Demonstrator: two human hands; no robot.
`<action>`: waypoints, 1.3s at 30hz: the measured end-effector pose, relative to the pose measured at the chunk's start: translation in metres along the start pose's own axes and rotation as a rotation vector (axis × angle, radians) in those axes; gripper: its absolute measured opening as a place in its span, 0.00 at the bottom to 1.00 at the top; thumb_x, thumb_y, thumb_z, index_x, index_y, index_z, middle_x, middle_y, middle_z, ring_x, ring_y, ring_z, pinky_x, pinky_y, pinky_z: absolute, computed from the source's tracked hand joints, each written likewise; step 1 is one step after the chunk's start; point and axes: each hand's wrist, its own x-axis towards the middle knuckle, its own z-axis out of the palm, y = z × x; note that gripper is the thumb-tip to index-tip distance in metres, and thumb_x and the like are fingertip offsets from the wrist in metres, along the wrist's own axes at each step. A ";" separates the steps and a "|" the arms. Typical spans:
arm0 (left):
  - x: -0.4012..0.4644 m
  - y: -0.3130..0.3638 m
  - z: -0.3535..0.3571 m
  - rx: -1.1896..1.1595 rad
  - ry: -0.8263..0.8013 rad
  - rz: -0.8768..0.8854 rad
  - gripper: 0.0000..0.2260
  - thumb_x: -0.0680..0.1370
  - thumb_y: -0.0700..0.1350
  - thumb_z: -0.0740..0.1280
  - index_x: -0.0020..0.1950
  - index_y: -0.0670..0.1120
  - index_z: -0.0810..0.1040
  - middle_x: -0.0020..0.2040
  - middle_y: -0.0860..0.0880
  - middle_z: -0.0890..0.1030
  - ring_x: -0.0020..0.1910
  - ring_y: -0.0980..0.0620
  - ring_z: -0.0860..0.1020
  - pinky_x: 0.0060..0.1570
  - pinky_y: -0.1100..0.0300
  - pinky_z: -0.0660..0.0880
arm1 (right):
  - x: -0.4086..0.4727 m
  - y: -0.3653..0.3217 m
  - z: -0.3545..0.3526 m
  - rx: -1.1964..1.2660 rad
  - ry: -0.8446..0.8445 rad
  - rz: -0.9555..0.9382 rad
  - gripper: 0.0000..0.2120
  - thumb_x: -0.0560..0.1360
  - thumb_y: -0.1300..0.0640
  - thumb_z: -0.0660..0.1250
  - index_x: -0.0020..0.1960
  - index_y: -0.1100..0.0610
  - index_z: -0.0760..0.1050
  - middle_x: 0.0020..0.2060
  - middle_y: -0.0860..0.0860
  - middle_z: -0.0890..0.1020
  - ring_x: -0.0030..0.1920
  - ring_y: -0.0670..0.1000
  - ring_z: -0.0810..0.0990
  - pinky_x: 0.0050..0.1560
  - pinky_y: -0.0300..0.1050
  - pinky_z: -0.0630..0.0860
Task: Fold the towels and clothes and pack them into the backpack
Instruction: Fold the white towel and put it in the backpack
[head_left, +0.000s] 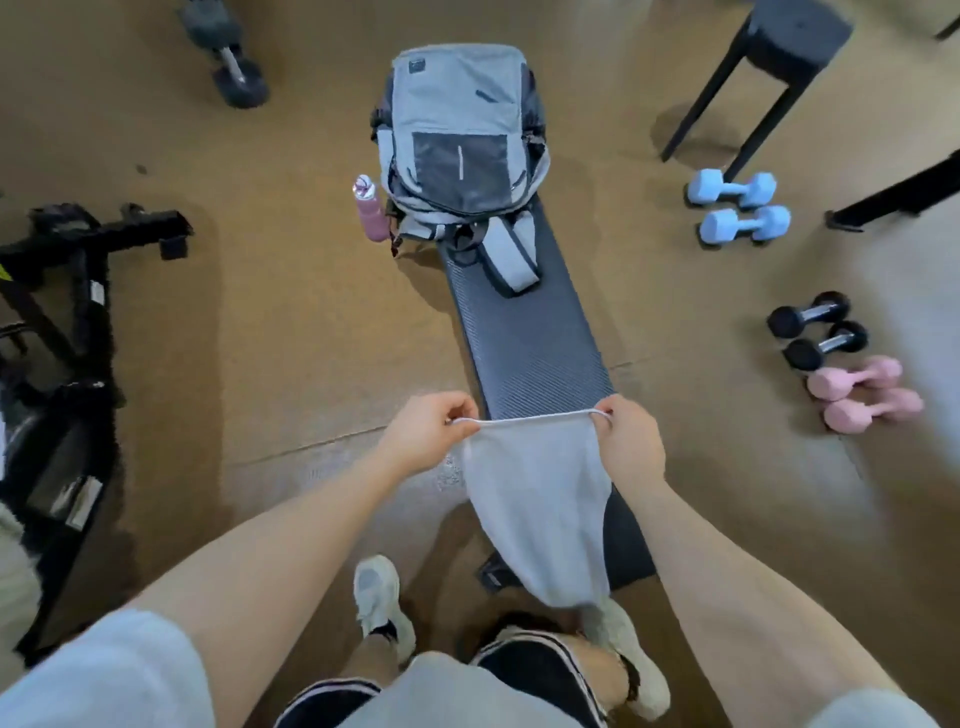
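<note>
A light grey towel (540, 499) hangs in the air over the near end of a dark padded bench (535, 332). My left hand (426, 431) pinches its top left corner and my right hand (631, 441) pinches its top right corner, so the top edge is stretched taut between them. The lower end of the towel droops down to my right shoe. A grey backpack (457, 140) lies on the far end of the bench, its straps trailing toward me.
A pink water bottle (370, 208) stands on the floor left of the backpack. Blue dumbbells (737, 208), black dumbbells (815, 327) and pink dumbbells (862, 395) lie on the floor to the right. A black stool (769, 67) stands far right, black gym equipment (67, 322) at the left.
</note>
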 end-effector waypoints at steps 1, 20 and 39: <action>0.006 -0.005 -0.007 0.010 -0.024 0.018 0.05 0.77 0.43 0.65 0.41 0.47 0.73 0.40 0.50 0.77 0.39 0.51 0.72 0.39 0.59 0.65 | 0.000 -0.008 0.005 0.031 0.019 0.036 0.08 0.78 0.60 0.57 0.49 0.60 0.74 0.47 0.56 0.77 0.49 0.58 0.74 0.46 0.51 0.70; 0.262 -0.021 0.009 0.292 -0.226 0.136 0.06 0.77 0.46 0.64 0.42 0.48 0.70 0.37 0.49 0.77 0.40 0.47 0.75 0.41 0.54 0.70 | 0.202 0.019 0.061 0.184 0.251 0.206 0.08 0.76 0.64 0.60 0.50 0.64 0.77 0.48 0.61 0.76 0.52 0.60 0.72 0.45 0.48 0.66; 0.455 -0.096 -0.017 0.798 -0.211 0.030 0.09 0.78 0.49 0.61 0.49 0.44 0.66 0.45 0.42 0.76 0.42 0.40 0.75 0.37 0.54 0.69 | 0.365 -0.016 0.194 0.313 0.043 0.078 0.20 0.74 0.69 0.62 0.66 0.66 0.70 0.68 0.65 0.66 0.70 0.64 0.64 0.69 0.49 0.61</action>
